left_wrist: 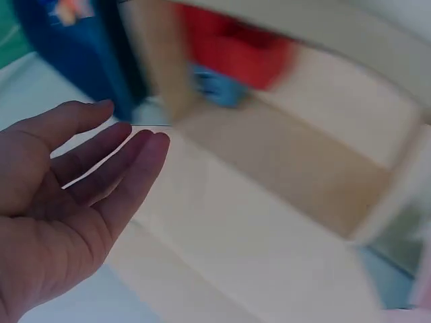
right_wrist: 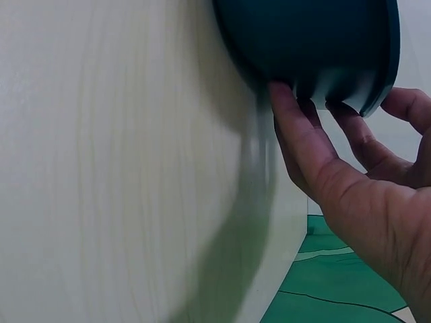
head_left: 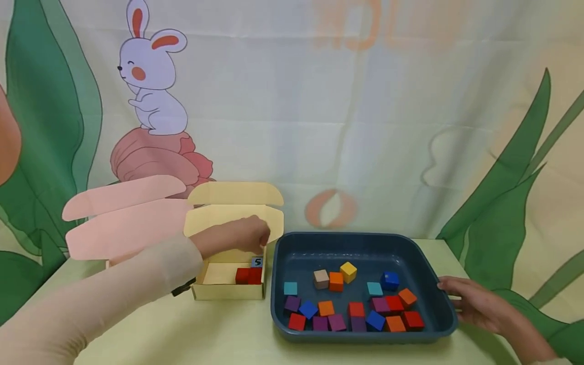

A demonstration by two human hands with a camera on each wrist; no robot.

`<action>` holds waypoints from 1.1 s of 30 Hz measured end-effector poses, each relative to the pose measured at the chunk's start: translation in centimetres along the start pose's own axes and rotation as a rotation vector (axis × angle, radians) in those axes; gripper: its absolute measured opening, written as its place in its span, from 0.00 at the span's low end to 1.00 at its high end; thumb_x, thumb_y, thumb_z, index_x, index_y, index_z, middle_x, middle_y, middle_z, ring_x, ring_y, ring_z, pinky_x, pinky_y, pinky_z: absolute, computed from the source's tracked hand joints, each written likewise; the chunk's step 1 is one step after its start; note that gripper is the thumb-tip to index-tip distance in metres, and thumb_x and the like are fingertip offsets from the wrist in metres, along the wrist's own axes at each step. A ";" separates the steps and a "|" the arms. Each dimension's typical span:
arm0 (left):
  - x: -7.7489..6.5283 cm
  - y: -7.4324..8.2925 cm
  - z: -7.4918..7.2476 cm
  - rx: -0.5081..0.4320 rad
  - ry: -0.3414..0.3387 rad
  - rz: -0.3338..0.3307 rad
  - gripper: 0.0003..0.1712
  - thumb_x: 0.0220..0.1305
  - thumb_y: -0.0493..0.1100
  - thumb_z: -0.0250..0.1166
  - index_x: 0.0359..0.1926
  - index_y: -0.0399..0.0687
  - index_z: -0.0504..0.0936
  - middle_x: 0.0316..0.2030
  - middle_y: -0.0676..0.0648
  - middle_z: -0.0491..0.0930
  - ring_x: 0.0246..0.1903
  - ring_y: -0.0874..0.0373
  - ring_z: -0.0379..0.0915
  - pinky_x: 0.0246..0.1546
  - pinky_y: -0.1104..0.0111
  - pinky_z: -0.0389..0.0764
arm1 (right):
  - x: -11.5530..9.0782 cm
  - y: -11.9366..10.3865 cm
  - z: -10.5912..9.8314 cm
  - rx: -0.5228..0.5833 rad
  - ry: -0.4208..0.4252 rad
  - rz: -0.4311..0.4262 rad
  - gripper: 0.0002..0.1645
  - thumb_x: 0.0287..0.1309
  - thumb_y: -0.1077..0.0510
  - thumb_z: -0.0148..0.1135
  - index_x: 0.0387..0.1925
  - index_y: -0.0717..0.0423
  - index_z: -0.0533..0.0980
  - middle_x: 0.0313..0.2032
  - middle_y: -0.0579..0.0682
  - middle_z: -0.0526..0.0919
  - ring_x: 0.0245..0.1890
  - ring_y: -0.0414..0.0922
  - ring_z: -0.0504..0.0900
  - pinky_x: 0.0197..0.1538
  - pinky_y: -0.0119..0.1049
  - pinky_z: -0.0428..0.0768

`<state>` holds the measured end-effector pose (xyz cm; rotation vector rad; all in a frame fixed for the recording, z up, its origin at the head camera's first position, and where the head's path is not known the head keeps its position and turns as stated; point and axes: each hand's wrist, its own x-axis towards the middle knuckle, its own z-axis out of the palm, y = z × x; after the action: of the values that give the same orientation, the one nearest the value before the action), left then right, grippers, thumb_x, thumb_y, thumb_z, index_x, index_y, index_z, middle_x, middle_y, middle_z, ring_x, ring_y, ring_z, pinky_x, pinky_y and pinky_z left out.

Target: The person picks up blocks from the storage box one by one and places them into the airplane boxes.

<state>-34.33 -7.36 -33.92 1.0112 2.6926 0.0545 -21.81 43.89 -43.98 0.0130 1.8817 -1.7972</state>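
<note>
My left hand is over the back of a small yellow box, in front of its raised lid. In the left wrist view its fingers are loosely bent with nothing between them. Inside the box, two red blocks sit in the right front corner, with a light blue piece marked 5 behind them. My right hand holds the right side of a dark blue tray, its thumb at the rim and its fingers against the outer wall.
Several coloured cubes lie in the tray, most towards its front. A pink box with its lid raised stands left of the yellow one, partly behind my left sleeve. A printed cloth hangs behind the pale table.
</note>
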 end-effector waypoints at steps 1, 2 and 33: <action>0.5 1.0 -0.8 0.010 0.020 0.014 0.02 0.62 0.36 0.71 0.36 0.41 0.86 0.30 0.49 0.82 0.27 0.58 0.76 0.33 0.70 0.80 | 0.0 -0.1 0.0 0.010 -0.010 -0.005 0.40 0.79 0.52 0.42 0.75 0.72 0.40 0.58 0.51 0.74 0.55 0.48 0.81 0.54 0.49 0.82; 1.2 2.1 -1.6 0.018 0.031 0.037 0.03 0.63 0.36 0.69 0.38 0.41 0.85 0.32 0.48 0.83 0.30 0.57 0.77 0.35 0.69 0.81 | 0.0 -0.2 0.1 0.018 -0.021 -0.010 0.39 0.79 0.52 0.42 0.74 0.72 0.41 0.57 0.50 0.74 0.55 0.48 0.81 0.54 0.49 0.82; 16.9 21.2 4.3 -0.001 -0.049 0.143 0.20 0.55 0.46 0.79 0.48 0.53 0.83 0.42 0.57 0.81 0.37 0.66 0.75 0.37 0.77 0.77 | 0.2 2.5 -0.5 0.209 -0.205 -0.145 0.24 0.83 0.56 0.32 0.59 0.42 0.76 0.58 0.43 0.80 0.58 0.45 0.81 0.59 0.44 0.80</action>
<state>-31.85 19.44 -39.32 1.1878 2.5727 0.0576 -21.30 44.54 -46.36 -0.2299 1.5821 -2.0028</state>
